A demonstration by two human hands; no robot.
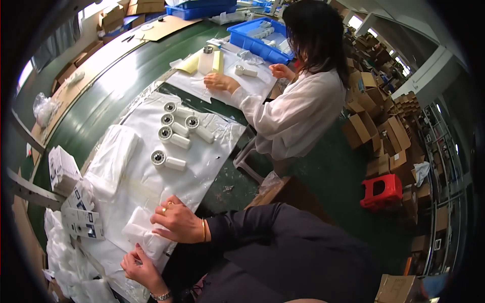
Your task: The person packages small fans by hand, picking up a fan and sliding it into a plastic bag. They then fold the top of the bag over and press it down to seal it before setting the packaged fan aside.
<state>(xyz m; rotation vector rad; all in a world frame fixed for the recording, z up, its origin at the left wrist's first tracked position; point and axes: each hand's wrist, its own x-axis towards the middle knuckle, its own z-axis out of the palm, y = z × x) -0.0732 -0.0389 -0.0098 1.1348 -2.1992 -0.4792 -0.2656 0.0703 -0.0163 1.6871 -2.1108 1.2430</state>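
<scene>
Everything here is laid out around the white plastic sheet [151, 182] that covers the near part of the green table [116, 81], and the sheet seems to serve as a clean working pad. At its near end lies a small white pouch [144, 235], soft and crumpled, and both hands are on it. The right hand [178, 222], with a ring and a bangle, lies palm down over the far side of the pouch, fingers [160, 233] curled and pressing it against the sheet, probably to keep the slippery film from sliding. The left hand [139, 266], a watch at its wrist, comes up from the near edge of the sheet and nips the pouch's near end between thumb and fingertips; whether anything is already inside the pouch cannot be told. Both forearms reach leftward across the body in dark sleeves, wrists bent inward toward each other. Farther up the sheet five white cylindrical parts with round metal ends [172, 135] lie in loose rows, heads pointing the same way, apparently staged within easy reach. To the left on the sheet sits a stack of folded white bags [113, 154], and just off its left edge stand small white printed cartons [63, 169]. Beyond the sheet's far end a co-worker in a white coat [298, 113] bends over a second white sheet, one hand [217, 81] flat on it, beside a blue tray [255, 38]
</scene>
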